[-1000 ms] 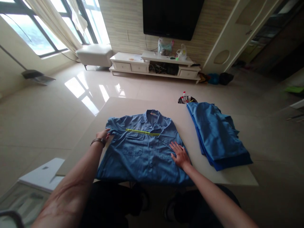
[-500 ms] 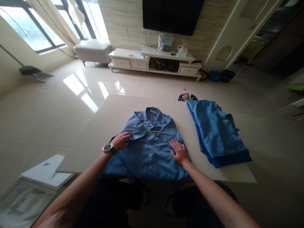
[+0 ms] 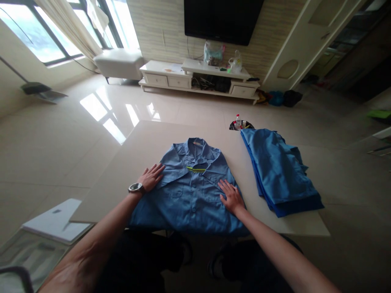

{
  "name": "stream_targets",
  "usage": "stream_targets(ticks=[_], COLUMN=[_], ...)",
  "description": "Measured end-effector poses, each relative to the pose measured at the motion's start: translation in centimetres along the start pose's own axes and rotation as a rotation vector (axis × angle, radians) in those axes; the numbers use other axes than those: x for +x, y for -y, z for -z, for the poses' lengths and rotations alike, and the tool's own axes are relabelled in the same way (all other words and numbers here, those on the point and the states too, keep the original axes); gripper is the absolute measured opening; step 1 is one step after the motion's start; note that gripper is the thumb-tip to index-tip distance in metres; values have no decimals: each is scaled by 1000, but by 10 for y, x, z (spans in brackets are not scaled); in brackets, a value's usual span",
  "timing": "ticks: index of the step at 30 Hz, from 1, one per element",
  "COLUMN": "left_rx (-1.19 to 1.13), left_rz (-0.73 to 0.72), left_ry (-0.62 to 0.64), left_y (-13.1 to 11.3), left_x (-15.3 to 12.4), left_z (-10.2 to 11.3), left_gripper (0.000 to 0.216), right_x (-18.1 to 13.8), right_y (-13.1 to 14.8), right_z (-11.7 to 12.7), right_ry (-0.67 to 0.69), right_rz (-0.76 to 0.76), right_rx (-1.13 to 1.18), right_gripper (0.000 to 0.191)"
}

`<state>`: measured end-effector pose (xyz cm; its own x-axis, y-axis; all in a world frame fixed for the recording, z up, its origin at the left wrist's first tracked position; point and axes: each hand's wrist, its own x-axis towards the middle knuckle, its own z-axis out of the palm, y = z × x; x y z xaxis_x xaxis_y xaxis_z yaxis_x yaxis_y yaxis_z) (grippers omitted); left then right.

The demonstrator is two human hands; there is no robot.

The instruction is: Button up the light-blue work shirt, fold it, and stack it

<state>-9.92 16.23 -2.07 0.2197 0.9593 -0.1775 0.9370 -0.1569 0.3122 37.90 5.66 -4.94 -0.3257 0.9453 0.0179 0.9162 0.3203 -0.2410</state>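
Observation:
A blue work shirt lies front up on the table, its collar away from me and both sleeves folded in across the chest. A yellow-green stripe shows below the collar. My left hand, with a watch on the wrist, rests flat on the shirt's left edge by the folded sleeve, fingers stretched out. Flat on the right side of the chest lies my right hand, its fingers spread. Neither hand grips the cloth. The shirt's lower end reaches the table's near edge.
The pale table carries a stack of folded blue clothes on the right. Beyond its far edge stands a black-lined bin with a bottle. A white box sits low at the left. Farther off is a white TV cabinet.
My left hand has moved a little left and away from me, from the sleeve's end to the shirt's edge, and its fingers have straightened. My right hand stays in place.

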Motion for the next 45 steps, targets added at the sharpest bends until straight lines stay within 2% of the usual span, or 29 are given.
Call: stream_targets(ticks=[2,4,6,8,10,12,14,16,19,22,24,27,33,36,39,42,45], left_rx=[32,53,36,-11,-36,-24,3,22,11,-1,16,48,80,90,38,-63,-83], left_rz=[32,17,-52,-111,-113,-104,-115,-123,-106,-97,-89,-68,-21,-5,-78,-164,-156], left_ry=[6,-52,-149,-235,-236,-163,-125,-142,-160,-214,-203,-136,-133,-168,-239,-165,-85], left_y=[7,5,-6,-23,-39,-48,-50,-46,-39,-35,-33,-29,-26,-39,-63,-87,-98], left_x=[7,21,43,70,94,110,115,115,116,126,134,140,139,150,175,203,216], left_z=[7,18,27,29,21,6,-10,-20,-21,-13,-9,-10,-12,-7,-4,-8,-18], left_gripper=[57,54,53,56,61,65,66,66,65,66,68,71,73,70,68,72,75], right_x=[2,14,42,84,130,168,190,196,192,193,199,205,207,222,250,277,289], right_y=[1,1,0,-5,-12,-19,-24,-27,-33,-45,-54,-65,-70,-62,-43,-21,-12], right_z=[5,16,30,41,42,32,14,-4,-17,-16,-15,-17,-14,-2,7,6,-2], right_ry=[13,31,5,-104,-186,-144,-79,-60,-101,-181,-201,-159,-132,-161,-202,-85,62], right_rz=[8,17,16,-16,-73,-125,-164,-165,-107,-97,-124,-146,-183,-154,-111,41,59], right_rx=[-18,-27,-24,-15,-1,14,22,21,14,16,21,29,3,-19,-4,25,32], right_gripper=[61,54,46,44,50,58,61,61,60,61,64,68,67,60,55,59,62])
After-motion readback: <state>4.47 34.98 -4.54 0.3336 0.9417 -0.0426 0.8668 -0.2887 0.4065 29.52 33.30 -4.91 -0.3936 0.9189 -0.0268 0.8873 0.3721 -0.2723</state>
